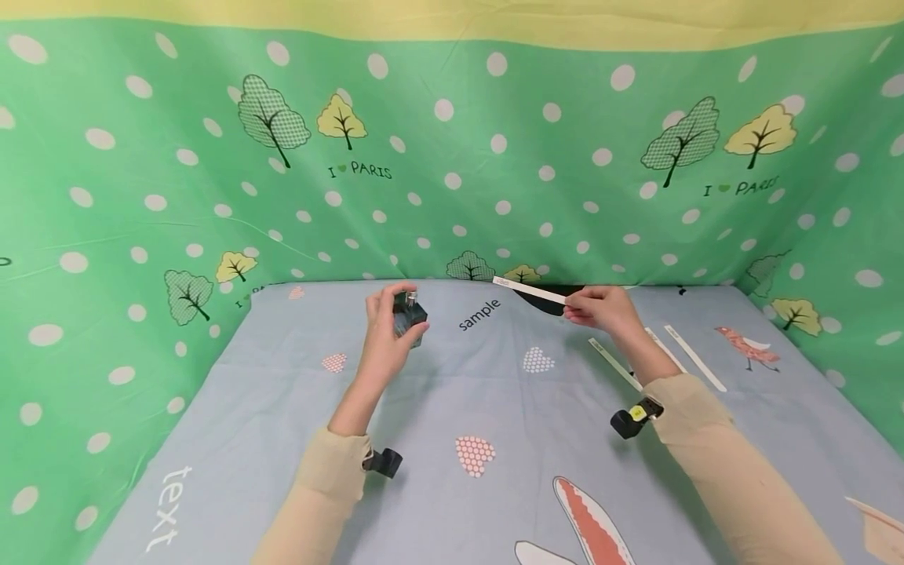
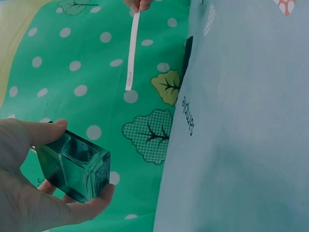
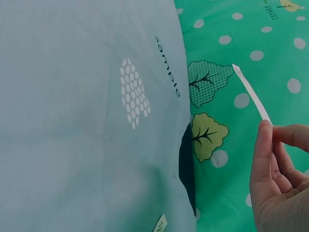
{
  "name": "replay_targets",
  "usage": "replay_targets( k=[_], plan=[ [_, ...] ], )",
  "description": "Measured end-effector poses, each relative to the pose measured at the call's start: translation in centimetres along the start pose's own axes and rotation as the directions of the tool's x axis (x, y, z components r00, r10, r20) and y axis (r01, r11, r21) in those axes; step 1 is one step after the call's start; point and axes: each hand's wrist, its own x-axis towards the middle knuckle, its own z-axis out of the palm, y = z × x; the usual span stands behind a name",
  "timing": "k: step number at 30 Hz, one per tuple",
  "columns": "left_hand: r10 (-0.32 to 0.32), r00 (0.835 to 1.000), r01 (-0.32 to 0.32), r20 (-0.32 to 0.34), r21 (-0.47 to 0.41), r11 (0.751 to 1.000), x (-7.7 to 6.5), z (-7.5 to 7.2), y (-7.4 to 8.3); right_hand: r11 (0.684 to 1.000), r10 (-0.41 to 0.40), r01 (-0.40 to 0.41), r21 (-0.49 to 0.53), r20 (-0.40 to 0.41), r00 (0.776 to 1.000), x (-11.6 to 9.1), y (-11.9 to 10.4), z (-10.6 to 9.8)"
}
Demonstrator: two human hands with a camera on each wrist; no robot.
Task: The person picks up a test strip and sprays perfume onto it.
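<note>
Beige slvs [image 1: 727, 463], blk wrist cams [image 1: 387, 463], R w/ yel tag [image 1: 639, 412]
</note>
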Motion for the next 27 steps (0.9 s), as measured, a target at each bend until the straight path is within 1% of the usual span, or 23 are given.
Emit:
replay_targets(
  k=[3,8,16,23,27],
  plan=[
    [-0.001,1.0,0.001,0.005,0.001,1.0,0.0,-0.1,0.0,1.0,0.003,-0.003,-0.007,-0.015,1.0,0.4,0.3,0.1],
    [0.015,1.0,-0.015,0.006,-0.007,1.0,0.1,-0.2,0.0,1.0,-0.014,0.015,0.015,-0.034,0.999,0.9,0.6,0.1],
    [0.022,1.0,-0.022,0.001,-0.019,1.0,0.1,-0.2,-0.2,0.998,-0.046,0.047,0.041,-0.037,0.998,1.5,1.3,0.2],
    [0.003,1.0,-0.003,-0.006,-0.013,1.0,-0.1,-0.4,-0.4,0.996,-0.023,0.027,0.086,-0.039,0.999,2.2,1.9,0.7],
    [0.005,1.0,-0.006,-0.012,-0.021,1.0,-0.1,-0.5,-0.4,0.994,-0.01,0.017,0.109,-0.06,0.998,2.9,2.4,1.2]
  ],
)
